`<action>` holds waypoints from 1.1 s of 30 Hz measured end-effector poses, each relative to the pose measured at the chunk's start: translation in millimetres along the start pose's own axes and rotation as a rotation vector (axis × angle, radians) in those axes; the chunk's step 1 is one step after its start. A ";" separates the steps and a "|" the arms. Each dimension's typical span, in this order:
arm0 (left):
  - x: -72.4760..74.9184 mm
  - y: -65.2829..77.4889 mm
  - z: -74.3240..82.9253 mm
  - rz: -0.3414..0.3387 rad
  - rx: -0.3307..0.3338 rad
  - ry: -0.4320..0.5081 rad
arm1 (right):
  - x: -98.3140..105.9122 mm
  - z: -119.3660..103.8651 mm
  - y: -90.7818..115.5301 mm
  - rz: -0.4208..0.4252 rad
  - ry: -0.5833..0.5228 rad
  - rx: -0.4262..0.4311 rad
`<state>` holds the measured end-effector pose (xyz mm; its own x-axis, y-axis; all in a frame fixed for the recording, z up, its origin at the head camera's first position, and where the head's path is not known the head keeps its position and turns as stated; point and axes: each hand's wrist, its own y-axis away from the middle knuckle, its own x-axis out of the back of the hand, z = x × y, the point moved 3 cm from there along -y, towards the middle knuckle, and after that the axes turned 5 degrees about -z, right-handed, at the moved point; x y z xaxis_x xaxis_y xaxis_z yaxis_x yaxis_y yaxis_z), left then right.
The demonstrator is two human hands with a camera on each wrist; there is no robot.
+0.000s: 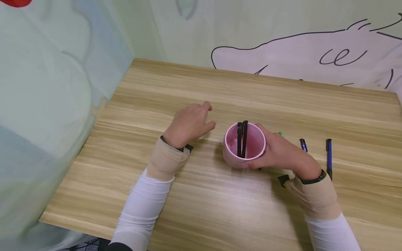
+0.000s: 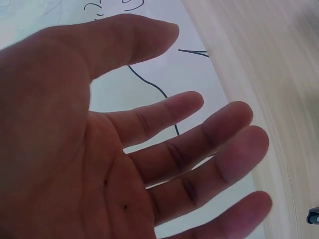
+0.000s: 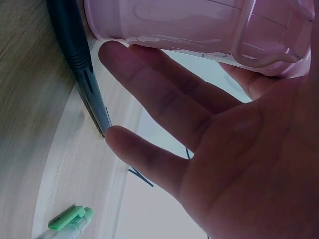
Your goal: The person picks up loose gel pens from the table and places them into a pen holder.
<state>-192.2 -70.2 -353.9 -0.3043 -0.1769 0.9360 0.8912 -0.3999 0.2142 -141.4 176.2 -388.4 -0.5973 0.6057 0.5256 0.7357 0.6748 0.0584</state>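
A pink cup [image 1: 229, 158] stands right of the middle of the table in the head view, its mouth turned up towards me. Black pens [image 1: 244, 139] lean inside it. My right hand [image 1: 279, 150] grips the cup from its right side, thumb at the near rim. In the right wrist view the fingers [image 3: 164, 102] lie along the pink wall [image 3: 184, 25] of the cup. To the left of the cup, my left hand [image 1: 190, 123] hovers over the table with nothing in it; its fingers [image 2: 224, 124] are spread and relaxed.
Right of the cup lie a blue pen [image 1: 329, 157], a second blue pen [image 1: 303, 145] partly behind the right hand, and a green-capped pen [image 1: 281, 134]. A dark-gripped pen [image 3: 77, 55] lies beside the cup. The wood table [image 1: 176, 83] meets a painted wall behind.
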 end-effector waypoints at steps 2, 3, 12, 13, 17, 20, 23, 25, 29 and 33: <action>0.0 0.1 -0.8 -0.007 0.015 -0.007 | 0.1 0.0 -0.4 -0.001 -0.004 0.003; 0.0 0.2 -1.4 -0.009 0.024 -0.013 | 0.1 0.0 -0.6 -0.002 -0.006 0.004; -1.4 -0.7 -6.1 -0.024 0.076 -0.028 | 0.0 0.0 -0.8 -0.009 -0.018 0.008; -1.5 -0.6 -6.3 -0.024 0.077 -0.027 | 0.0 0.1 -0.7 -0.010 -0.020 0.009; -2.2 -0.4 -7.7 -0.025 0.084 -0.028 | -0.2 0.5 -0.9 -0.011 -0.023 0.010; -2.5 0.0 -9.2 -0.029 0.100 -0.019 | -0.2 0.6 -1.0 -0.010 -0.026 0.009; -2.5 0.6 -10.4 -0.038 0.119 -0.012 | -0.1 0.5 -0.8 -0.010 -0.026 0.008; -2.6 0.9 -11.1 -0.044 0.130 -0.006 | -0.2 0.5 -0.6 -0.010 -0.027 0.008; -2.9 1.1 -12.8 -0.059 0.148 -0.004 | -0.5 0.6 -0.3 -0.012 -0.026 0.009; -3.0 1.1 -15.5 -0.077 0.172 -0.004 | -0.7 0.7 0.2 -0.014 -0.022 0.004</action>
<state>-195.6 -84.1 -360.8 -0.3729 -0.1479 0.9160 0.9098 -0.2519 0.3297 -141.1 176.1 -389.4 -0.6148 0.6052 0.5057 0.7256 0.6853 0.0620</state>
